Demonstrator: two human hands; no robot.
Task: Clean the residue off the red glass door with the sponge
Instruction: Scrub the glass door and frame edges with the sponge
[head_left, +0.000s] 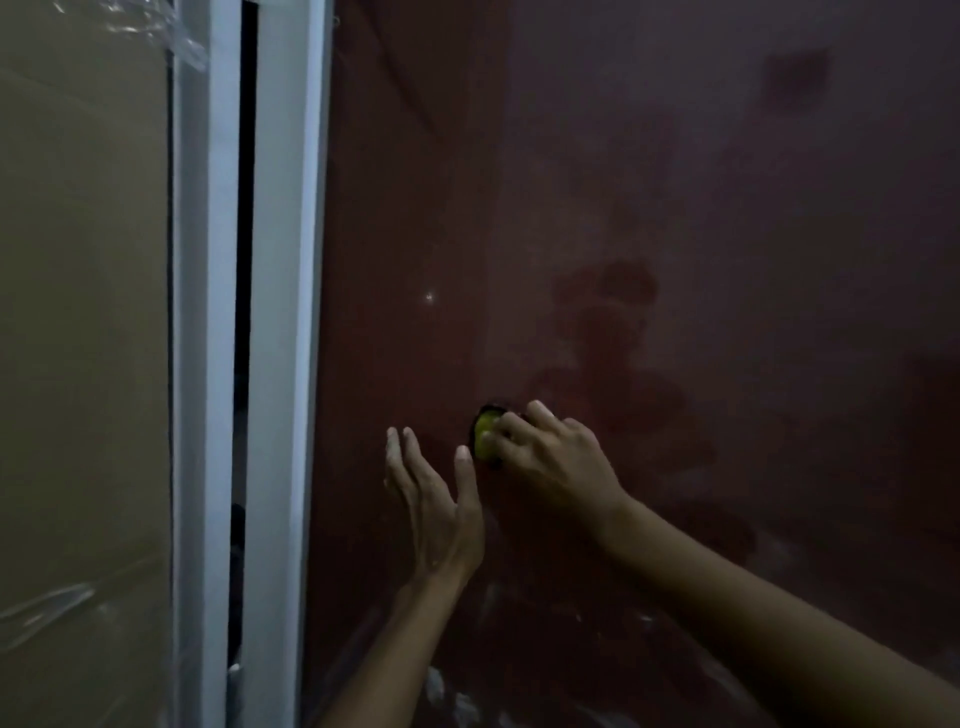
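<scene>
The red glass door (649, 208) fills most of the view, with a white frame (280, 312) along its left edge. Low on the door, the right hand (550, 457) grips the yellow sponge (485, 434) against the glass. Just left of the sponge, the left hand (434, 499) lies flat, fingers straight.

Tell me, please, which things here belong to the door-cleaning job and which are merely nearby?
Part of the job:
red glass door
yellow sponge, gripped by the right hand
left hand, fingers straight, beside the sponge
whitish residue low on the glass

Merely nearby:
white door frame
plastic-wrapped cardboard
</scene>
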